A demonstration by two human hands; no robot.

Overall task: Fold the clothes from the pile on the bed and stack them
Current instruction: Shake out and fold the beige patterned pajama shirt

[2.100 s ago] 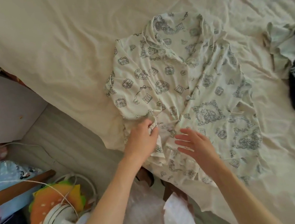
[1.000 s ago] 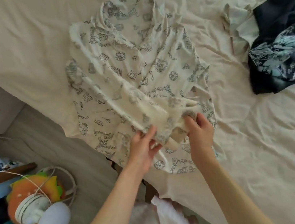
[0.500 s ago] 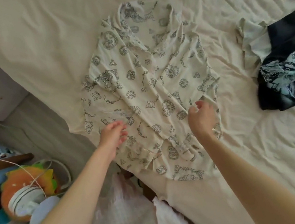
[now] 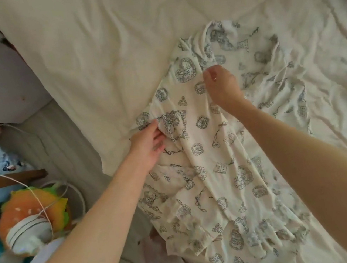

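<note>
While shirt (image 4: 219, 147) lies lengthwise, collar far, L hand (image 4: 149, 141) pinches edge; R hand (image 4: 222, 86) prob. grips shoulder.

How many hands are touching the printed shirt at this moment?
2. The left hand grips the printed shirt at its left edge; the right hand pinches it near the collar.

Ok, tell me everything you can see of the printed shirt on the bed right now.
The printed shirt is cream, thin soft fabric, covered in grey-blue line drawings. It lies spread and wrinkled on the cream bedsheet, collar end farthest from the person, hem hanging toward the bed's near edge. Its left side is folded in over the middle. The left hand grips that fold's edge; the right hand pinches fabric just below the collar.
</note>
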